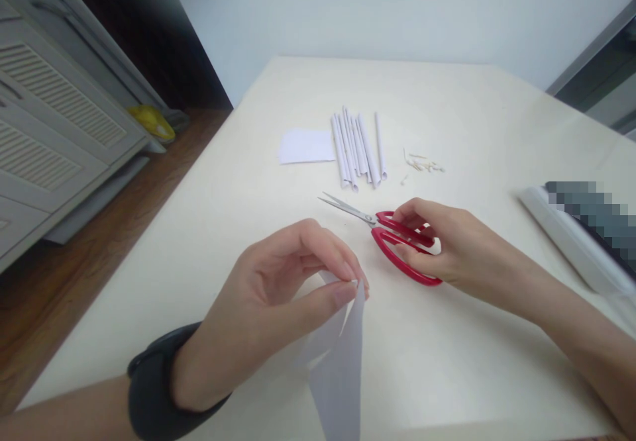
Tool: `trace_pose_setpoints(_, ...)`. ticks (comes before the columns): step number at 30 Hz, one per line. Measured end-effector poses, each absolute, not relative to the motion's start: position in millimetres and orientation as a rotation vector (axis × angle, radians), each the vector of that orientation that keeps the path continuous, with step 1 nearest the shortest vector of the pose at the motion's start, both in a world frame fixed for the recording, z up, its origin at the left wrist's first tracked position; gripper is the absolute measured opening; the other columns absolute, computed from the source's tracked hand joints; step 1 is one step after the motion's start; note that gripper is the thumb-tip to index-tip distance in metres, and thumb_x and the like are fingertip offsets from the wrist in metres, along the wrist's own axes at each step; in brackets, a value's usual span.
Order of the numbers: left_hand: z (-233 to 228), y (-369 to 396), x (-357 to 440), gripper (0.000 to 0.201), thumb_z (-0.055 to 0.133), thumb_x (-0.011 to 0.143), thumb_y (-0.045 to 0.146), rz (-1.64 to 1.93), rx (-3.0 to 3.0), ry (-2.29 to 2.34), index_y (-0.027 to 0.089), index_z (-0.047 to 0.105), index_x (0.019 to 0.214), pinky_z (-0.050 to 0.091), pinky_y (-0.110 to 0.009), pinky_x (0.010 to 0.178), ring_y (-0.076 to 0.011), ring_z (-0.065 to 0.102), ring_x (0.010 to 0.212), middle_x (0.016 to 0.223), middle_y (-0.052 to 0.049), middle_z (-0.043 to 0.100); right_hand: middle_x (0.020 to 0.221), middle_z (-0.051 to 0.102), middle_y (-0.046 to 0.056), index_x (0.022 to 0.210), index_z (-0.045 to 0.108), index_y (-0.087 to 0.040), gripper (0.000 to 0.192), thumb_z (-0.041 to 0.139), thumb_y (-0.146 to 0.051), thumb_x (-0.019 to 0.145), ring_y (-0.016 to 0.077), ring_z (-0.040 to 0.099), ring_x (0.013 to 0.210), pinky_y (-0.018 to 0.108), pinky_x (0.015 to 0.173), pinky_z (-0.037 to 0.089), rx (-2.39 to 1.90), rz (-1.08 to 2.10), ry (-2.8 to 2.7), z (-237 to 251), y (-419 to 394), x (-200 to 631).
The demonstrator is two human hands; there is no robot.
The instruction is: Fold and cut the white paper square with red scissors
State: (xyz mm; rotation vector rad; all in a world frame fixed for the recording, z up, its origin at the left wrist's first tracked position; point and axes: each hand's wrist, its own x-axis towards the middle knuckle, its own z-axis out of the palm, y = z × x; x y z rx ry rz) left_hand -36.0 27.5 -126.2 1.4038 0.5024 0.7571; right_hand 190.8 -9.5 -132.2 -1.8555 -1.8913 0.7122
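Observation:
Between the thumb and fingers of my left hand (293, 282) a piece of white paper (342, 375) is pinched at its top, hanging down toward the table's near edge with a narrow gap showing in it. My right hand (442, 236) has its fingers in the handles of red-handled scissors (400, 249). The slim metal blades are slightly apart and point left, above my left hand and away from the paper. Beyond the scissors lie several rolled white paper tubes (355, 149), side by side.
Flat white paper sheets (307, 146) lie left of the tubes on the white table (447, 97). Small pale scraps (422, 163) are scattered to their right. A white object with a dark, pixelated top (561, 242) stands at the right edge. White cabinets (59, 123) are on the left.

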Motion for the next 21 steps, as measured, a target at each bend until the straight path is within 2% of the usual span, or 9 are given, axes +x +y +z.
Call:
trace_pose_setpoints(3, -128, 27, -37, 0.010, 0.066, 0.080, 0.011, 0.760, 1.387, 0.499, 0.020, 0.062, 0.078, 0.051, -0.026, 0.067, -0.0164, 0.063, 0.079, 0.081, -0.002, 0.065, 0.094, 0.062, -0.001, 0.096, 0.048, -0.026, 0.025, 0.060, -0.013, 0.078, 0.0156, 0.059, 0.077, 0.028, 0.067, 0.049, -1.653, 0.896, -1.772, -128, -15, 182)
trace_pose_setpoints(6, -129, 27, -37, 0.011, 0.066, 0.080, 0.011, 0.766, 1.355, 0.513, 0.021, 0.062, 0.080, 0.050, -0.026, 0.068, -0.0157, 0.062, 0.078, 0.082, -0.001, 0.065, 0.087, 0.057, -0.004, 0.091, 0.043, -0.027, 0.030, 0.062, -0.010, 0.075, 0.0122, 0.055, 0.072, 0.024, 0.062, 0.048, -1.535, 0.950, -1.709, -126, -22, 169)
trace_pose_setpoints(11, -129, 27, -35, 0.008, 0.068, 0.079, 0.013, 0.776, 1.289, 0.556, 0.019, 0.063, 0.078, 0.049, -0.024, 0.067, -0.0147, 0.062, 0.079, 0.084, -0.001, 0.064, 0.075, 0.052, -0.004, 0.088, 0.037, -0.027, 0.031, 0.065, -0.020, 0.077, 0.0134, 0.050, 0.064, 0.022, 0.048, 0.045, -1.552, 0.971, -1.748, -127, -32, 154)
trace_pose_setpoints(13, -128, 28, -34, 0.010, 0.068, 0.079, 0.012, 0.772, 1.259, 0.553, 0.020, 0.063, 0.076, 0.049, -0.022, 0.070, -0.0126, 0.062, 0.080, 0.086, 0.000, 0.064, 0.076, 0.053, -0.003, 0.092, 0.037, -0.027, 0.034, 0.066, -0.022, 0.075, 0.0157, 0.053, 0.065, 0.026, 0.050, 0.048, -1.562, 0.907, -1.782, -130, -33, 152)
trace_pose_setpoints(17, -130, 30, -33, 0.012, 0.069, 0.078, 0.011, 0.739, 1.189, 0.518, 0.019, 0.061, 0.074, 0.050, -0.022, 0.072, -0.0124, 0.062, 0.080, 0.087, 0.001, 0.064, 0.082, 0.057, 0.001, 0.095, 0.037, -0.026, 0.041, 0.070, -0.028, 0.071, 0.0199, 0.057, 0.070, 0.037, 0.063, 0.052, -1.587, 0.778, -1.803, -136, -34, 151)
trace_pose_setpoints(21, -132, 31, -33, 0.013, 0.072, 0.074, 0.013, 0.726, 1.108, 0.537, 0.019, 0.060, 0.074, 0.051, -0.025, 0.070, -0.0142, 0.061, 0.079, 0.088, 0.000, 0.059, 0.084, 0.057, 0.001, 0.093, 0.036, -0.025, 0.041, 0.070, -0.035, 0.072, 0.0197, 0.055, 0.068, 0.037, 0.062, 0.050, -1.607, 0.733, -1.828, -137, -34, 150)
